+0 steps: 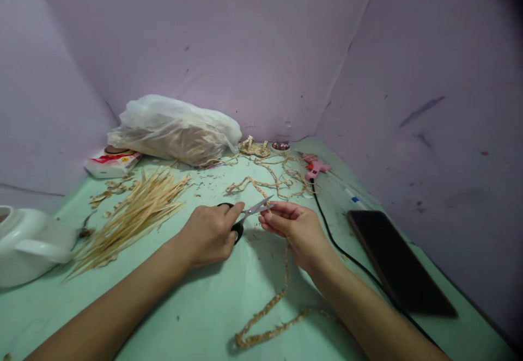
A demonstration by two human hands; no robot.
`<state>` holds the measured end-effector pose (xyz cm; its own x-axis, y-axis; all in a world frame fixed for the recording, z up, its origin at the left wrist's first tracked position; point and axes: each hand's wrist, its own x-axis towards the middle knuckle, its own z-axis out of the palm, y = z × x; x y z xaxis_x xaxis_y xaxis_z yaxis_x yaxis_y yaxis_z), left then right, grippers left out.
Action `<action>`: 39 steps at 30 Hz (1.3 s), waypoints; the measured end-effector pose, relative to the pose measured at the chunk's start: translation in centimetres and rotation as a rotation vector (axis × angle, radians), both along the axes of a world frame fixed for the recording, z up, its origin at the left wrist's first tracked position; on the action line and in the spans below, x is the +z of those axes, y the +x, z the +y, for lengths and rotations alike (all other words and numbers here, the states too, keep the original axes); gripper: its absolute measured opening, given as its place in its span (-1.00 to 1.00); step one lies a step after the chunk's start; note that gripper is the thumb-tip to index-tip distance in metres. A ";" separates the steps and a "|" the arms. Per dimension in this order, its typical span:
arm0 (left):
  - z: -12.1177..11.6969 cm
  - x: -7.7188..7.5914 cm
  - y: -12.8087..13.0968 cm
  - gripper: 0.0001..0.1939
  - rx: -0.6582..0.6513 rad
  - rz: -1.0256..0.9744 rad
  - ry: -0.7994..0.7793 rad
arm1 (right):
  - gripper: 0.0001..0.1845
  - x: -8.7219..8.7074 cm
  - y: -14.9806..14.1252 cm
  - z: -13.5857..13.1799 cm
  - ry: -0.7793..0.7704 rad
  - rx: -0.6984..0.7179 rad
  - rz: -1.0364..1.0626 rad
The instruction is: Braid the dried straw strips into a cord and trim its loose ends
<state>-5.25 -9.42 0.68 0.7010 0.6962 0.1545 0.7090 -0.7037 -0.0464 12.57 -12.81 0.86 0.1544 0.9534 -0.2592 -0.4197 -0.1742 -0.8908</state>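
Note:
My left hand (210, 234) is closed around the black handles of a pair of scissors (250, 212), whose blades stand apart and point right. Between thumb and fingers, my right hand (296, 227) pinches a braided straw cord (261, 317). The scissor tips reach the cord right at those fingertips. One length of the cord hangs below my right hand and loops on the table in front of me. Another stretch runs away from the fingertips toward the tangled cord (280, 184) farther back. My right palm hides part of the cord.
On the left lie dried straw strips (134, 214), beside a white watering can or jug (36, 246). A plastic bag (175, 129), tissue pack (112, 164), woven straw piece (254, 147) and bead tub (280, 147) line the back. At right are a pink glue gun (316, 167) and dark tablet (400, 263).

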 end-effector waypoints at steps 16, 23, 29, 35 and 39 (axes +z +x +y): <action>0.2 0.2 -0.3 -0.57 -0.027 -0.341 -0.165 | -0.66 0.3 -0.1 -0.1 -0.029 -0.037 0.044; 0.2 -0.2 -0.2 -0.43 -0.019 -0.202 -0.059 | -0.58 0.3 -0.2 -0.2 -0.012 -0.012 0.055; 0.1 -0.6 -0.1 -0.43 -0.019 -0.171 -0.053 | -0.65 0.2 -0.4 -0.4 0.004 0.065 0.026; 0.2 -0.6 -0.1 -0.46 -0.078 -0.288 -0.180 | -0.61 0.2 -0.5 -0.4 -0.023 0.020 0.036; 0.3 -0.2 0.2 -0.62 -0.032 -0.557 -0.377 | -0.59 0.4 -0.5 -0.3 -0.045 0.006 0.029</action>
